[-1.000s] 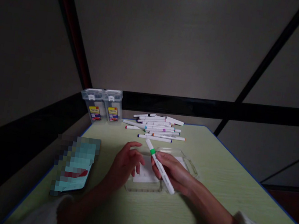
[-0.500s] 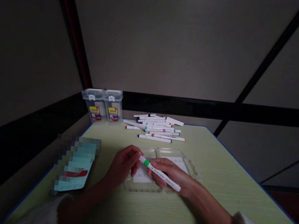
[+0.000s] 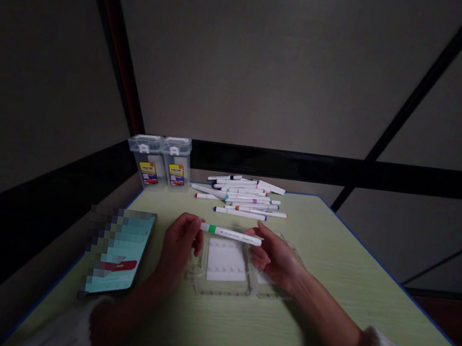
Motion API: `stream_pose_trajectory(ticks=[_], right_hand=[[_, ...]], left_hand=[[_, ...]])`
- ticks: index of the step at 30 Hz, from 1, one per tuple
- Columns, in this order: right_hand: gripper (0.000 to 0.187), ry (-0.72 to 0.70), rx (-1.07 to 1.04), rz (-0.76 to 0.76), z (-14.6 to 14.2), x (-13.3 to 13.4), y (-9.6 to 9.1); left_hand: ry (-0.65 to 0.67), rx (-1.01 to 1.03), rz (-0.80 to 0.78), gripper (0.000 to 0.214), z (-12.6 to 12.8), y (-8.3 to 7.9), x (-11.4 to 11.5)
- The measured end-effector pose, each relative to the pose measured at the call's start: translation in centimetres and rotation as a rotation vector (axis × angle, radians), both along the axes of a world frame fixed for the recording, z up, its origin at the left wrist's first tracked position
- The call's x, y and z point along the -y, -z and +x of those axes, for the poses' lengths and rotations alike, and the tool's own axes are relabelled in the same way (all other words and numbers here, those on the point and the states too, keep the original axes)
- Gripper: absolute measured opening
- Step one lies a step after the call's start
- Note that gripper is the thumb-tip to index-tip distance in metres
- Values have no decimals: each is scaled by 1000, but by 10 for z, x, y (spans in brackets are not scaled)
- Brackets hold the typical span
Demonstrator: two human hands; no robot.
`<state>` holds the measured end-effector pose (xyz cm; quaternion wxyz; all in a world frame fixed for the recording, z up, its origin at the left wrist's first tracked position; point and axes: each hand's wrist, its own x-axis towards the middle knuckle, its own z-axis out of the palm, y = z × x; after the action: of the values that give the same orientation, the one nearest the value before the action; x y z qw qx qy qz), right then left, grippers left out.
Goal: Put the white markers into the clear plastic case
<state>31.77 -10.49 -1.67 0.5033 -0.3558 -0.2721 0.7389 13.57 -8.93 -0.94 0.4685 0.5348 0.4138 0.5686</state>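
"Teal lights the phone (image 3: 128,247) at near left; what stands beyond?"

"Two clear boxes (image 3: 166,167), side by side at far left; nearer, the left hand (image 3: 182,240) pinches the left end of a green-banded marker (image 3: 233,234), held above an open clear case (image 3: 222,294)."

"Anything further right?"

"Loose markers (image 3: 247,199) lie heaped on the far side; a white card (image 3: 224,264) shows in the case; the right hand (image 3: 274,257), loosely spread by the marker's right end, blocks the case's right half; whether it touches the marker, I cannot tell."
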Motion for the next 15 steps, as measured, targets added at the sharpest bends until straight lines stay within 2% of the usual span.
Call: stream_pose_trajectory(ticks=[4, 10, 15], right_hand=[[41, 33, -73, -42, 3, -1, 1], [51, -63, 55, -47, 0, 2, 0], [52, 17, 162, 13, -4, 5, -2]], left_hand=[[-38, 27, -8, 17, -2, -1, -1], [-18, 55, -30, 19, -1, 1, -1], [-11, 66, -25, 21, 0, 4, -2]])
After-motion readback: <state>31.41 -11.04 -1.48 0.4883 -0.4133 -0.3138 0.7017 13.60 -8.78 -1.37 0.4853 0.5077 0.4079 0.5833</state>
